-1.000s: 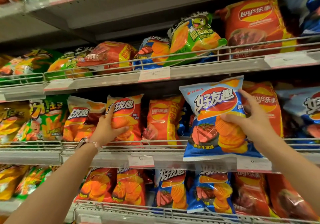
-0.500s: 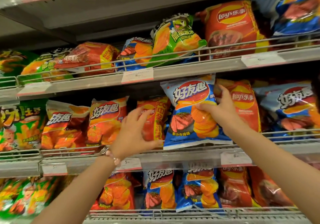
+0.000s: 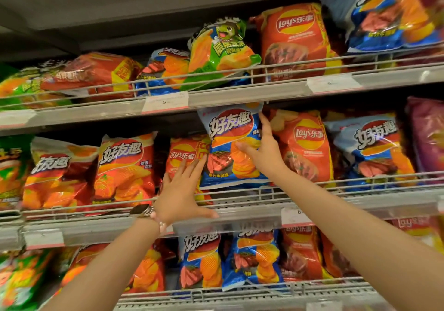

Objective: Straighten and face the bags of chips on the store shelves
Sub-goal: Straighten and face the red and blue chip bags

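Chips in the blue bag (image 3: 230, 147) go on the middle shelf (image 3: 240, 217), and it is not set down yet. The right hand (image 3: 263, 149) grips its right side, thumb on the front. The left hand (image 3: 179, 190) is spread flat just left of it, touching the red bag (image 3: 183, 157). Above both hands, the green bag (image 3: 221, 51) leans crooked and likely needs fixing.

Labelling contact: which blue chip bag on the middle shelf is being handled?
The blue steak-print bag mid-shelf: right hand grips its edge, left hand touches it. The blue bag at right stands untouched.
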Tool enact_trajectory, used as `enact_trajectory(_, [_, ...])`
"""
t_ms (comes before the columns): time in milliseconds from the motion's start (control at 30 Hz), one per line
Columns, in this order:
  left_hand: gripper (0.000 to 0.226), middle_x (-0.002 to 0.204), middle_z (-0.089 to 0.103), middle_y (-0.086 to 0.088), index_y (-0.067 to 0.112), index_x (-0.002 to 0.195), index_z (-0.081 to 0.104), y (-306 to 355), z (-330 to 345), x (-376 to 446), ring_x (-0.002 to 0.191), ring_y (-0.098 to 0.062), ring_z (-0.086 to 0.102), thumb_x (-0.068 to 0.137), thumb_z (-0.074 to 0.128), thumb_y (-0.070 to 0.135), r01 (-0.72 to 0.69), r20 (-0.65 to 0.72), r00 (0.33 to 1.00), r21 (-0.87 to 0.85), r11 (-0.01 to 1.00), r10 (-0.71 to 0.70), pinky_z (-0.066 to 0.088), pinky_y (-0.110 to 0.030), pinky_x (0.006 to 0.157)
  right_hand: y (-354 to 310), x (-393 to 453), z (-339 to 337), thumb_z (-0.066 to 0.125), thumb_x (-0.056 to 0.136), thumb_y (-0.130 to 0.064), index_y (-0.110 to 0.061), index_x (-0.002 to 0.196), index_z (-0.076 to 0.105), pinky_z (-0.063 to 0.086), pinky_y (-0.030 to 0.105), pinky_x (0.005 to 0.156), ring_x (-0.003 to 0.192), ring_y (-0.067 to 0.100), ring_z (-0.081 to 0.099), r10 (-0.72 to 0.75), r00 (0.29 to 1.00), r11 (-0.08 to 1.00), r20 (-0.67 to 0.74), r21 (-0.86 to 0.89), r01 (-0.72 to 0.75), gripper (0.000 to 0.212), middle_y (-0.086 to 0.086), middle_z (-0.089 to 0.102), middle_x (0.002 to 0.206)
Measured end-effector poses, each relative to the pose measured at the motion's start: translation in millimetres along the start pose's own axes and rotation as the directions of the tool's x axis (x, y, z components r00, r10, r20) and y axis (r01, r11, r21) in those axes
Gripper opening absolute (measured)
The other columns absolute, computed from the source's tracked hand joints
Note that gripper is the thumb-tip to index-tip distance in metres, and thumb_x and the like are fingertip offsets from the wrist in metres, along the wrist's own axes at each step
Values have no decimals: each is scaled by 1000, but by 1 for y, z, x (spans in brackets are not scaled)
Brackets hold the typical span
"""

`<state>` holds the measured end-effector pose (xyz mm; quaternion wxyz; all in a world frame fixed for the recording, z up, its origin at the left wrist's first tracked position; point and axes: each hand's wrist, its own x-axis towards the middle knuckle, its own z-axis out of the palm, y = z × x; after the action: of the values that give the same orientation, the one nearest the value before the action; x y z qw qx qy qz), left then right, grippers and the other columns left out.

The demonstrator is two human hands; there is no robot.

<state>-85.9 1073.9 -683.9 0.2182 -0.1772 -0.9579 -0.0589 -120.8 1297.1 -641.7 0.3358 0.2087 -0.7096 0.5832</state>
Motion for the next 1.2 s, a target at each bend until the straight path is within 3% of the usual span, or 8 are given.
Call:
enact_trajectory(100, [123, 160, 3, 5, 45, 146, -15, 8, -1, 5, 148, -20, -1, 50, 48, 91, 57, -88, 994, -129, 990, -69, 6, -63, 111, 5, 3, 3, 70, 83, -6, -19, 150, 16, 40, 8, 85, 109, 9, 53, 6, 999, 999, 43, -38, -5, 88, 0, 54, 126])
enact_trajectory(200, [117, 160, 5, -1, 39, 149, -6, 10, 3, 12, 148, -20, 1, 62, 61, 78, -9, -210, 978, -102, 995, -13, 8, -55, 114, 18, 1, -2, 68, 84, -5, -15, 150, 15, 40, 22, 95, 119, 21, 53, 8, 994, 995, 106, -103, 3, 86, 9, 53, 134])
enact_trajectory(400, [104, 160, 8, 4, 54, 138, -14, 18, 11, 23, 147, -16, 7, 68, 62, 71, -67, -159, 987, -230, 971, 30, 5, -54, 114, 29, -3, -9, 71, 81, -10, -20, 148, 20, 44, 20, 87, 109, 16, 58, 34, 996, 989, 79, -145, -22, 85, -5, 55, 116])
enact_trajectory(500, [108, 160, 11, 1, 40, 149, -4, 15, 14, 24, 147, -19, 6, 68, 55, 78, 1, -152, 988, -135, 991, -22, 5, -56, 115, 28, -3, -13, 64, 85, -5, -23, 148, 22, 41, 5, 81, 105, 10, 54, -10, 994, 999, -109, -47, 5, 78, -6, 52, 120])
enact_trajectory(567, [112, 160, 13, -1, 31, 152, 2, 14, 14, 23, 147, -20, 6, 65, 48, 84, 63, -157, 985, -44, 997, -69, 5, -54, 115, 27, -2, -17, 62, 85, -2, -25, 148, 22, 43, 12, 86, 107, 11, 53, -14, 985, 999, -171, -33, 8, 78, 0, 53, 128])
enact_trajectory(667, [126, 160, 15, -2, 25, 152, 6, 15, 12, 23, 147, -21, 9, 52, 38, 95, 133, -165, 977, -14, 991, -134, 7, -55, 114, 27, -5, -17, 62, 84, -1, -27, 148, 23, 44, 26, 95, 117, 16, 51, -2, 990, 998, -143, -70, -8, 80, 5, 48, 138])
enact_trajectory(867, [135, 161, 8, -2, 25, 152, 1, 14, 9, 26, 148, -20, 5, 43, 36, 98, 163, -117, 979, -34, 986, -166, 8, -56, 116, 27, -5, -18, 62, 85, -3, -29, 148, 22, 46, 28, 92, 113, 18, 54, 53, 992, 997, -118, -47, -59, 79, 6, 52, 134])
enact_trajectory(1200, [147, 160, 7, -8, 24, 152, 2, 9, 15, 23, 147, -25, 4, 32, 27, 105, 200, -171, 964, -43, 979, -204, 7, -50, 118, 32, -4, -13, 66, 83, -26, -28, 148, 20, 47, 35, 88, 113, 32, 55, 139, 990, 903, -7, -410, -129, 78, 12, 50, 134])
